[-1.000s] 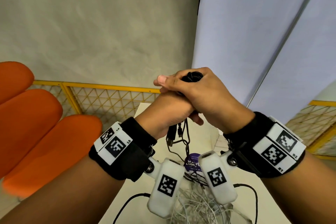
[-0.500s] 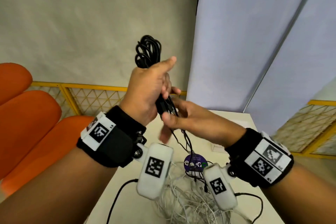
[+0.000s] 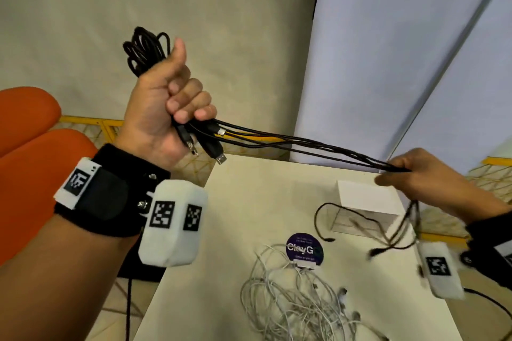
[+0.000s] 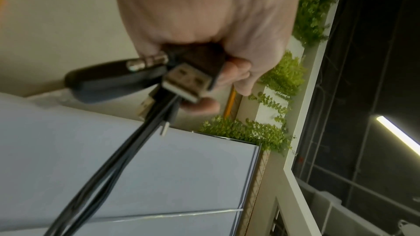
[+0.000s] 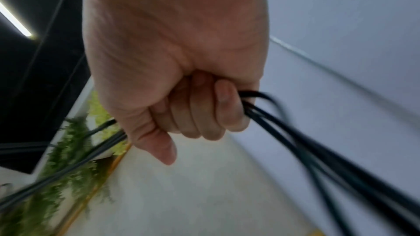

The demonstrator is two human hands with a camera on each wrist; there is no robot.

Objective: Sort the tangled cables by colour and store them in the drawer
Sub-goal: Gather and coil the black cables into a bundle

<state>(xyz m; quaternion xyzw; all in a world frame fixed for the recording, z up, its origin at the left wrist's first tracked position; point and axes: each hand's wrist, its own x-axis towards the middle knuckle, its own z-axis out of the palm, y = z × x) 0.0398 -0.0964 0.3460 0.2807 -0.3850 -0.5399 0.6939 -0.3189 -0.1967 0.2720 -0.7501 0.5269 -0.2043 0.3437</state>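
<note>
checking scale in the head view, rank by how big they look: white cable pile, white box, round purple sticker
1. white cable pile, widest, though nearest the camera.
2. white box, smaller, but farther back, so true size is unsure.
3. round purple sticker, plainly smallest.

Office-like interior, partition panels (image 3: 401, 44), orange seat (image 3: 30, 163), white table (image 3: 249, 196), plant wall (image 4: 279, 78)

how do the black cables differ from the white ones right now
The black cables are held in the air, stretched between the left hand and right hand; the white cables lie untouched on the table. Black run roughly straight together; white are a loose tangle. Both are thin, with plugs.
</note>
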